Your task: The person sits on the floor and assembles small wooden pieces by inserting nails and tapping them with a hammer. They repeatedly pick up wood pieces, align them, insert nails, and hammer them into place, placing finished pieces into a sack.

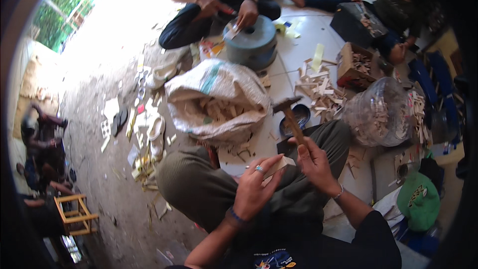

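My left hand (255,188) is closed around a small pale wooden block (280,165), held over my lap with its end sticking out past the fingers. My right hand (314,168) grips a hammer (293,119) by its wooden handle, the dark metal head raised to the upper left. Just behind the hammer stands a small round tin (298,115), its contents too small to make out. Beyond my knees, a white woven sack (199,82) lies gaping, with wood pieces (219,109) inside.
Across from me a person works with both hands at a grey round drum (251,40). Wood strips (321,89) lie heaped on the tiles, beside a cardboard box (351,67) and a clear plastic container (381,114). A green cap (418,201) is at my right; sandals (157,134) lie left.
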Available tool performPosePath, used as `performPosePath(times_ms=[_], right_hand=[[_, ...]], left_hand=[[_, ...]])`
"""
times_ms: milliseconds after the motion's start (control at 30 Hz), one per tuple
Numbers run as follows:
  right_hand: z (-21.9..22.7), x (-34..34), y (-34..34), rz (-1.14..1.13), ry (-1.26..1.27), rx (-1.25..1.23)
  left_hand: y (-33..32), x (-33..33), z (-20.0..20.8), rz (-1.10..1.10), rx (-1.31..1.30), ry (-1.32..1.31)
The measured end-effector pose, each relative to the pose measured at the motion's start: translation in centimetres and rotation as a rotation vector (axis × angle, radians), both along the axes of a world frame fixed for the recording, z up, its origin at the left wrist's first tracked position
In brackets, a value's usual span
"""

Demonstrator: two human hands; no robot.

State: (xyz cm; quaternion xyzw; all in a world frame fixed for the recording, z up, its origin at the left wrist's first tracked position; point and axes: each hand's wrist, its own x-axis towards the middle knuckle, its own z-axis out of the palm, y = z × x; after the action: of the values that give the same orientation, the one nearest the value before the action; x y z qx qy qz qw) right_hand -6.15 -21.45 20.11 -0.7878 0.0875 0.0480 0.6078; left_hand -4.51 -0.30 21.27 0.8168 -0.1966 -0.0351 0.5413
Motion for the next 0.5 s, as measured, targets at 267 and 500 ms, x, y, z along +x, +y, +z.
performPosePath(times_ms=[267,500], right_hand=[[-8.1,-9.2,-8.0,0.291,0.231,-0.629],[-6.2,-9.1,-7.3,0.433,-0.121,-0.952]], left_hand=[[-0.8,-5.7,-12.1,0.077,-0.204,0.6],[0.0,-4.6,-16.6,0.437,-0.424,0.75]])
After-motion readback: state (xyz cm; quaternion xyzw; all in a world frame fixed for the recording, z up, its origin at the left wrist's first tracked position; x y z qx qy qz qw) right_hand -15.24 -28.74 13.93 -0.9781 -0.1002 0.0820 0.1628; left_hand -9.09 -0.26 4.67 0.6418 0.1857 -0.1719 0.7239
